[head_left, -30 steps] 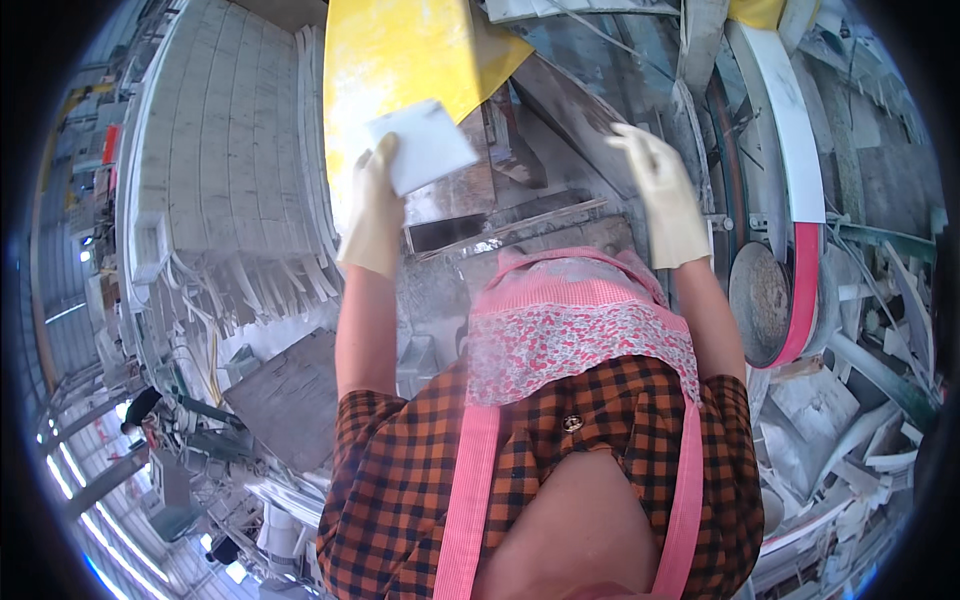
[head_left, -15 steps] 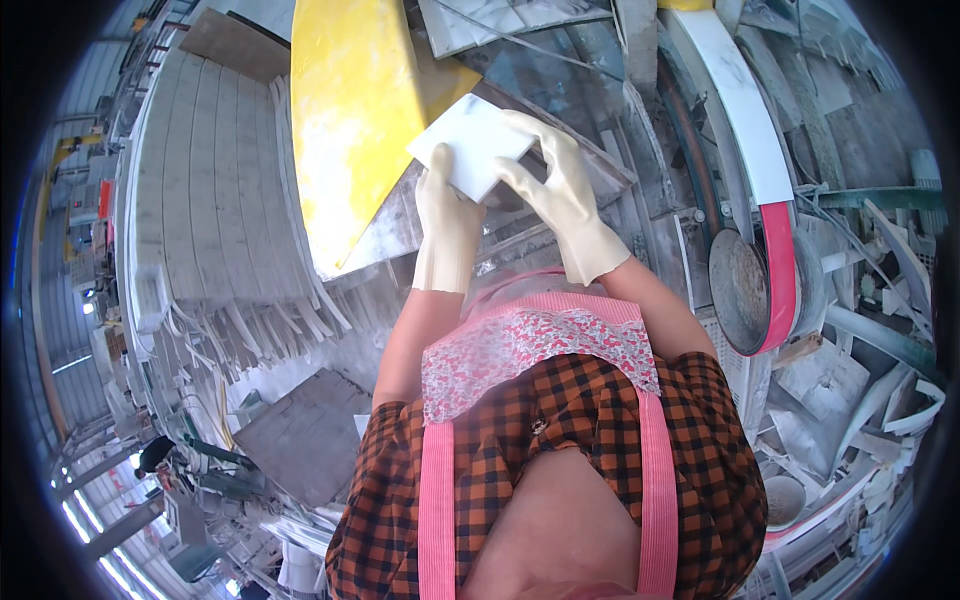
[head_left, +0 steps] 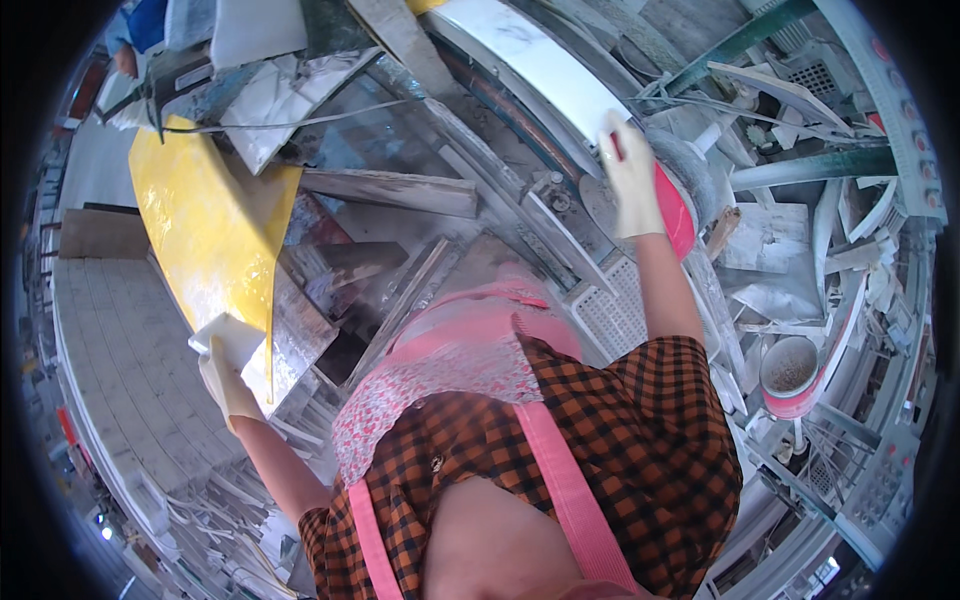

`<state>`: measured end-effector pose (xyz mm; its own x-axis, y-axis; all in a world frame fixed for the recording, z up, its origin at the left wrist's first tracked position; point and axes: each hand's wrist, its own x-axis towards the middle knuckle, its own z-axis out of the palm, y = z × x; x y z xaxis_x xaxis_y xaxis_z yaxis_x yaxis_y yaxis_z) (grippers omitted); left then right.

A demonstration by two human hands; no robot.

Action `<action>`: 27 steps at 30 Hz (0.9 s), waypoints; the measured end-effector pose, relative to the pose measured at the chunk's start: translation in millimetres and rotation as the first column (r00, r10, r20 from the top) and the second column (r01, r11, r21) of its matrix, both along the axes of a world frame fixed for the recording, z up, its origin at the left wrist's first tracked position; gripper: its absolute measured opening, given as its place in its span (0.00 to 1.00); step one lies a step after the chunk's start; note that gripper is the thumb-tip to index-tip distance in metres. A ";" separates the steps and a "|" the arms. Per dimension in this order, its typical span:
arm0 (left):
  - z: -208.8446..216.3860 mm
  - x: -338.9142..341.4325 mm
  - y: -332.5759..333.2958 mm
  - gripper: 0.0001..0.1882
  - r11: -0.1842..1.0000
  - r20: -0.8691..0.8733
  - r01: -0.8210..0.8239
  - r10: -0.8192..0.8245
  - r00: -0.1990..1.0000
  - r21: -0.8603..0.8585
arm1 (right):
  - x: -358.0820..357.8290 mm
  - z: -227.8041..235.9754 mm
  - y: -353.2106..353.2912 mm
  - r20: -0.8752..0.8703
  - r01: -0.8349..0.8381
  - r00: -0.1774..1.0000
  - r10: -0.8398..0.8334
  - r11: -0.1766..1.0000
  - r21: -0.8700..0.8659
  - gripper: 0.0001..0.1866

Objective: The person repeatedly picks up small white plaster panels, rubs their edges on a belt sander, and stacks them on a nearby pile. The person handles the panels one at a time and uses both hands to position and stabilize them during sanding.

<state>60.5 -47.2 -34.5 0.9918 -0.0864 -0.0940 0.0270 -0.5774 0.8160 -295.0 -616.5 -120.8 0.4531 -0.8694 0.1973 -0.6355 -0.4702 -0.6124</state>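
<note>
My left hand (head_left: pixel 226 380), in a cream rubber glove, grips a flat white tile (head_left: pixel 230 338) by its near edge, thumb on top. The tile is over the near part of a wet yellow sheet (head_left: pixel 205 225) draped on a board. Stretched out to the right, my gloved right hand (head_left: pixel 634 185) is at the near end of a long white grey-veined strip (head_left: pixel 530 60), where it meets a red belt (head_left: pixel 675 215). Its fingers are curled, with a dark red patch showing between them; whether that is a held object or the belt is unclear.
Stacked pale slabs (head_left: pixel 115 350) stand at the left. Wooden boards (head_left: pixel 395 192) and broken stone (head_left: pixel 285 105) lie ahead. On the right are a white perforated crate (head_left: pixel 615 310), a pail (head_left: pixel 790 368) and a green metal bar (head_left: pixel 815 170). A blue sleeve (head_left: pixel 148 22) shows at the far left.
My hands have parted: the left carried the white tile left to the yellow sheet, the right let go of it and reached to the strip and belt. My view has turned right.
</note>
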 end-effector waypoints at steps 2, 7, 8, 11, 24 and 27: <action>-13.6 3.1 4.0 0.28 0.994 -0.037 0.017 -0.021 0.999 -0.112 | -29.2 -11.8 -33.9 -0.057 0.023 0.998 -0.034 0.984 -0.177 0.39; -28.1 20.5 -5.9 0.28 0.982 -0.142 -0.157 0.172 0.975 0.108 | -32.6 -25.6 -86.5 -0.307 -0.350 0.909 0.282 0.917 -0.193 0.48; -28.0 25.2 -7.7 0.28 0.981 -0.133 -0.147 0.164 0.977 0.130 | -31.4 -25.9 -92.8 -0.373 -0.337 0.892 0.257 0.926 -0.168 0.48; -27.4 33.3 -12.1 0.27 0.968 -0.171 -0.193 0.220 0.961 0.157 | -32.6 -26.6 -109.9 -0.426 -0.370 0.866 0.262 0.908 -0.195 0.46; -39.6 47.3 -5.8 0.27 0.931 -0.121 -0.312 0.337 0.934 0.187 | -27.7 15.1 -54.6 -0.630 -0.685 0.626 0.460 0.710 -0.163 0.50; -50.3 53.8 2.9 0.26 0.944 -0.092 -0.306 0.318 0.944 0.124 | -2.3 -1.0 -37.9 -0.582 -0.540 0.765 0.275 0.766 -0.348 0.43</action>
